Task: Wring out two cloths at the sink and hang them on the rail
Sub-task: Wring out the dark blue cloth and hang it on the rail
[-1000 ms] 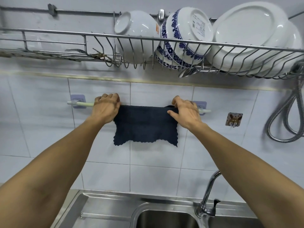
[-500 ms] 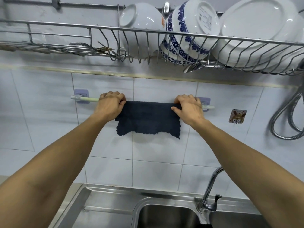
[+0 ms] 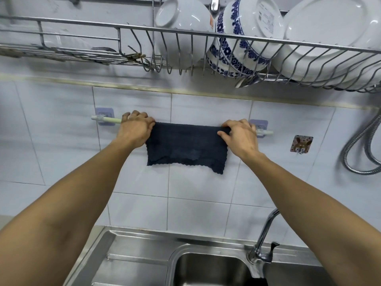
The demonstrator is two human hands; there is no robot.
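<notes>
— Where is the cloth?

— The dark navy, scallop-edged cloth (image 3: 186,147) is draped over the pale, thin wall rail (image 3: 107,120), which runs between two lilac square stick-on brackets on the white tiled wall. Its lower edge hangs uneven, dipping lowest below the right hand's fingers.

— And the left hand?

— The left hand (image 3: 135,129) sits at the cloth's left top corner, knuckles up, fingers (image 3: 142,116) curled together over the rail. The cloth's edge begins right at its thumb side. Whether the fingertips pinch the fabric or only grip the rail, I cannot tell; they are hidden behind the hand.

— The right hand?

— The right hand (image 3: 240,137) is at the cloth's right top corner. Its thumb lies across the front of the fabric, pointing left, and its fingers (image 3: 237,122) bend over the top fold, so it nips the cloth's corner against the rail. Just beyond its knuckles the rail's bare end pokes out to the right.

— What else is around?

— Above both sets of fingers hangs a steel wire dish rack (image 3: 185,32) with a plain white bowl (image 3: 181,19), a blue-and-white patterned bowl (image 3: 245,32) and white plates (image 3: 332,34). Well below the hands sits the stainless steel sink (image 3: 144,256), with a chrome curved tap (image 3: 265,240) under the right forearm. Right of the right hand is a small patterned adhesive hook (image 3: 301,143), and farther right a looped metal hose (image 3: 362,149).

— A second cloth?

— Only the one shows.
</notes>
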